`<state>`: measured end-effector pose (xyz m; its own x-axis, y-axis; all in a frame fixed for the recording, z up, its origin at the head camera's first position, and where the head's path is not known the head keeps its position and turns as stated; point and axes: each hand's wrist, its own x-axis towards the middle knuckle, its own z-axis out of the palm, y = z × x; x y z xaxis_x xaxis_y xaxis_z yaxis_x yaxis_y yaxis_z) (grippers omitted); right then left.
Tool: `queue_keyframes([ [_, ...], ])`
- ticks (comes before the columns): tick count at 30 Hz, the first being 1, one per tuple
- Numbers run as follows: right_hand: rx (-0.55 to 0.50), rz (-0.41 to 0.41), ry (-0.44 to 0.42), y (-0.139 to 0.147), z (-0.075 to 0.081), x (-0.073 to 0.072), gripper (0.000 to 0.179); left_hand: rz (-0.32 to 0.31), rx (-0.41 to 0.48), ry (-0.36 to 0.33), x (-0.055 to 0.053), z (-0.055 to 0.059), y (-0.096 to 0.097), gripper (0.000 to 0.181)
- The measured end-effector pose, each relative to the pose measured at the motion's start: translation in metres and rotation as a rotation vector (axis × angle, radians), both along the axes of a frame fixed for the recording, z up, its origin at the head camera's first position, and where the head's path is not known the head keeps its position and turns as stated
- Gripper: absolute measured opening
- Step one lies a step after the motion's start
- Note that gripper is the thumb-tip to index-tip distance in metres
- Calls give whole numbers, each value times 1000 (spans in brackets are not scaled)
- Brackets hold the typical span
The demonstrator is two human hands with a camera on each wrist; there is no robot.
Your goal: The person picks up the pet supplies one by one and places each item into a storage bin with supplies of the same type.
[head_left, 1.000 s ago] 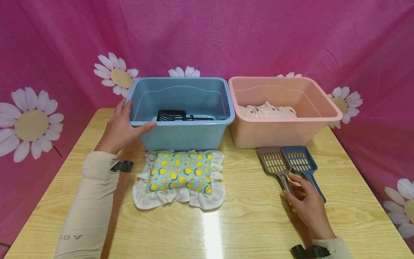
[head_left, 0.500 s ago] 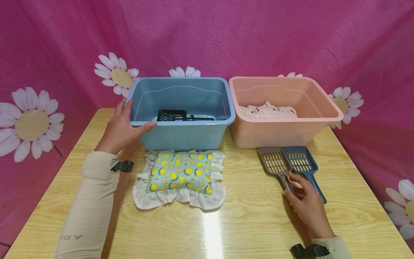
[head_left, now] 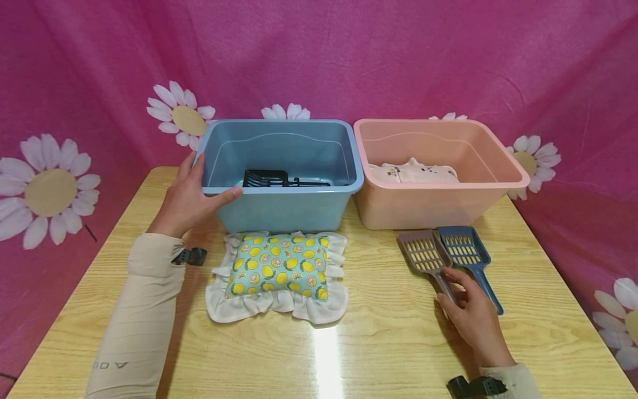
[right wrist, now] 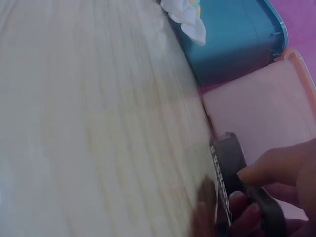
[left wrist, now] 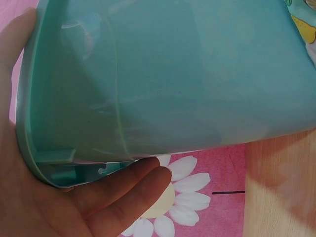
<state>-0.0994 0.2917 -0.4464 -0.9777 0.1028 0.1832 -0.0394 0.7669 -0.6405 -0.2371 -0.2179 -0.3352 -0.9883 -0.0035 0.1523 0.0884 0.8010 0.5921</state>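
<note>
At the left corner of the blue bin [head_left: 281,210], my left hand [head_left: 186,197] rests with its thumb on the front rim and its fingers stretched along the side. In the left wrist view, the fingers [left wrist: 131,197] lie fairly straight beside the bin wall [left wrist: 197,84]. My right hand [head_left: 473,318] pinches the handle of a brown slotted litter scoop [head_left: 423,254]. The right wrist view shows the thumb on top of that scoop [right wrist: 229,158] and fingers beneath the handle. A blue litter scoop [head_left: 463,249] lies close beside it on the right.
A pink bin [head_left: 433,208] adjoins the blue one and holds a pale printed cloth item [head_left: 423,173]. Inside the blue bin lies a black slotted scoop [head_left: 266,178]. A frilled lemon-print cushion [head_left: 279,266] lies before it on the wooden table [head_left: 384,343]. A pink flowered curtain [head_left: 319,55] hangs behind.
The brown scoop's front edge has shifted slightly toward me, away from the pink bin, in my right hand's pinch. My left hand stays at the blue bin's corner.
</note>
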Motion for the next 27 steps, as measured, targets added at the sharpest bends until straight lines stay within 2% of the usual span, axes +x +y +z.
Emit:
queue_keyframes([
  [8,1,-47,-47,-1,0,1,48,0,-1,2,0,0,0,112],
  [19,83,-95,23,-2,2,5,43,3,1,-6,0,0,0,113],
  [27,120,-91,54,0,1,6,40,0,2,-4,0,0,0,113],
])
